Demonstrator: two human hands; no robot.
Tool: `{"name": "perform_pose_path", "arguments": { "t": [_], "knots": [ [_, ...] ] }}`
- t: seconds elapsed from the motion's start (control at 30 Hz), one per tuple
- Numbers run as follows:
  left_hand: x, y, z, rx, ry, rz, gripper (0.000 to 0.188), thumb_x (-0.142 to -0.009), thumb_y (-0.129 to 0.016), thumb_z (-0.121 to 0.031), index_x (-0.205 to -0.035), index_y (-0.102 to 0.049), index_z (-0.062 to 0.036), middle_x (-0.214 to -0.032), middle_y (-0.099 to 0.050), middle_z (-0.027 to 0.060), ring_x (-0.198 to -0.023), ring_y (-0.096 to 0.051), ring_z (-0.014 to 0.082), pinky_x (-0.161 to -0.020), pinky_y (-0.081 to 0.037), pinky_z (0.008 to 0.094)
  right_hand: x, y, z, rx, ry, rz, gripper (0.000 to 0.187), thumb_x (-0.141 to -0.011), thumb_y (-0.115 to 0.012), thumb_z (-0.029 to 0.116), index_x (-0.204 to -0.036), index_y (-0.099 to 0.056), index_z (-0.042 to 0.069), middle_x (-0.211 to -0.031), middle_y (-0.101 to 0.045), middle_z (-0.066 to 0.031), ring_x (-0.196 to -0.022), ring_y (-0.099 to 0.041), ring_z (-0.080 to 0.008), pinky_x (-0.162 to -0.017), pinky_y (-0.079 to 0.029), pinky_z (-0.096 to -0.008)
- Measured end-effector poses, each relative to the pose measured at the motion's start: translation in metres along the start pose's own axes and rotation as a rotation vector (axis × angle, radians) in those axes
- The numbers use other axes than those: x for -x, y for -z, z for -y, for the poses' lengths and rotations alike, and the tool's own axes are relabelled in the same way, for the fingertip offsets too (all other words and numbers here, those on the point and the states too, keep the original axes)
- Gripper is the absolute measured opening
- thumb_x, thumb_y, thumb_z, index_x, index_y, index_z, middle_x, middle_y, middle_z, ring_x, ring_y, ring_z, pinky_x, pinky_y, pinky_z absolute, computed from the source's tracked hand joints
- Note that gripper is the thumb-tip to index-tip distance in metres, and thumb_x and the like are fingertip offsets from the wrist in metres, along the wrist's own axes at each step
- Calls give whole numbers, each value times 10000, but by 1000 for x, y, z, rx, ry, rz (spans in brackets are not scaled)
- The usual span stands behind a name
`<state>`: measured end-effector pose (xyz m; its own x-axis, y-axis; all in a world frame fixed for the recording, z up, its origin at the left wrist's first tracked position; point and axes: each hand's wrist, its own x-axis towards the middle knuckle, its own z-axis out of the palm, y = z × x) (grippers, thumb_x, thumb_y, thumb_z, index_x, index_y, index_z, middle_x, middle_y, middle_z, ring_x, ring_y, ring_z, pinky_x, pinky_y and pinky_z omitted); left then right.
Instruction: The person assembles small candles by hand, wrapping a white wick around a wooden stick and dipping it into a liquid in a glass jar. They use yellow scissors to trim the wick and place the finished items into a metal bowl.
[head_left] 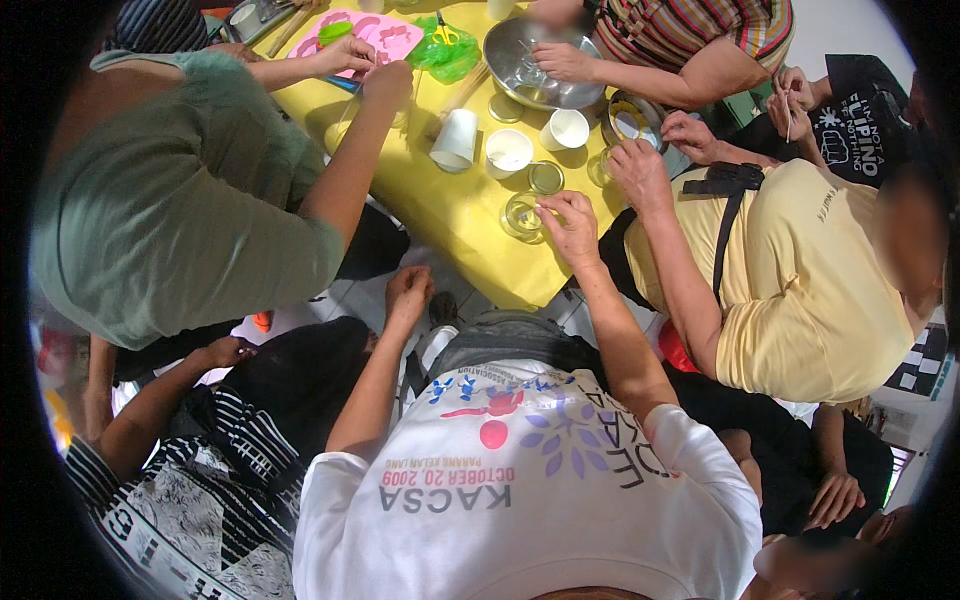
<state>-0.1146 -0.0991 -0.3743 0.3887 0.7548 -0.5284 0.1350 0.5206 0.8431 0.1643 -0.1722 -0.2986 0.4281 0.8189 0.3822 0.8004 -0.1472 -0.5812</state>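
Observation:
My right hand (572, 226) reaches over the near corner of the yellow table (470, 225), its fingertips pinched on the rim of a small clear glass jar (520, 217). My left hand (408, 291) is curled into a fist just off the table's near edge, with nothing visible in it. A round metal lid (546, 177) lies just beyond the jar. My white printed shirt (520, 480) fills the lower middle of the view.
People crowd the table: one in a green shirt (170, 200) at left, one in a yellow shirt (800, 280) at right whose hand (640, 172) is close to mine, one in stripes over a steel bowl (540, 62). White cups (508, 150) and a pink sheet (372, 34) lie farther off.

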Motion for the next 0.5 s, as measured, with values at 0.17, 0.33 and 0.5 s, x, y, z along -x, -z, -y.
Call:
{"name": "perform_pose_path", "arguments": {
  "t": [0.17, 0.33, 0.5],
  "knots": [
    [2, -3, -4, -4, -2, -13, 198, -896, -550, -172, -973, -592, 5, -759, -592, 39, -610, -526, 93, -538, -417, 235, 3, -5, -6, -9, -25, 2, 139, -728, -720, 143, -857, -704, 92, -854, -574, -81, -851, -540, -249, -755, -455, -346],
    [4, -3, -8, -27, -13, -3, 211, -887, -553, -181, -967, -595, 10, -771, -600, 48, -619, -530, 96, -545, -423, 243, 4, -6, -4, -10, -33, 18, 132, -731, -716, 147, -852, -702, 95, -875, -571, -83, -860, -537, -260, -755, -459, -355],
    [3, 1, -10, -101, -43, 23, 220, -875, -558, -185, -958, -596, 15, -744, -600, 49, -608, -529, 100, -541, -417, 243, 4, -6, -1, 21, -31, 23, 122, -742, -704, 168, -846, -696, 103, -881, -570, -79, -875, -538, -266, -749, -464, -361]
  ]
}}
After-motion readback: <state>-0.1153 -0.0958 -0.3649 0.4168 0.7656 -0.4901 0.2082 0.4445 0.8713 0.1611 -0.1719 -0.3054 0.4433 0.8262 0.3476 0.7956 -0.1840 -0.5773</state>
